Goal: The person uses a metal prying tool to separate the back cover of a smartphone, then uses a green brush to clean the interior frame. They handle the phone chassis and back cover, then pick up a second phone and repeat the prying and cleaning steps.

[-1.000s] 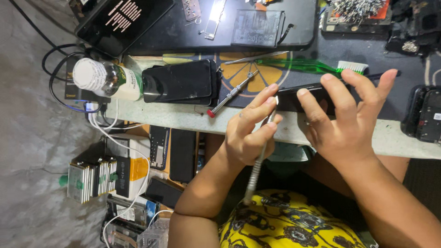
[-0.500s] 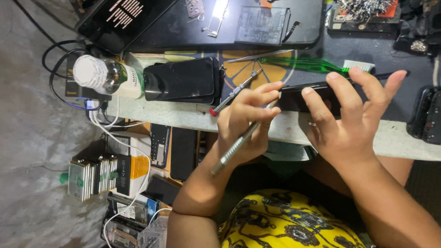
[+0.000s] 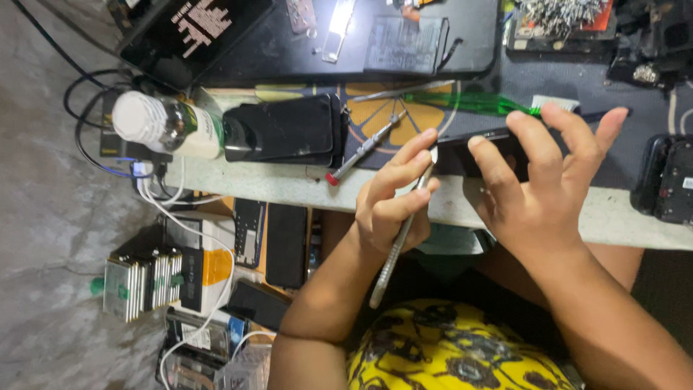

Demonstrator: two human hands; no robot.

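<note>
My left hand [image 3: 390, 206] grips a thin silver metal tool [image 3: 393, 253], with its tip up against the left end of a black phone [image 3: 462, 153]. The tool's handle slants down toward my lap. My right hand [image 3: 538, 191] holds that phone from the right, fingers spread over its top, above the table's front edge [image 3: 289, 189]. Most of the phone is hidden under my right fingers.
On the table lie a red-tipped screwdriver [image 3: 361, 152], a stack of black phones [image 3: 285, 130], a white-capped bottle [image 3: 166, 124], a green toothbrush [image 3: 469, 101] and a dark device [image 3: 664, 180] at the right. Boxes, cables and phone parts [image 3: 209, 267] crowd the floor at the left.
My left hand has turned the silver tool and brought its tip up to the phone's left end. My right hand keeps holding the phone in about the same place.
</note>
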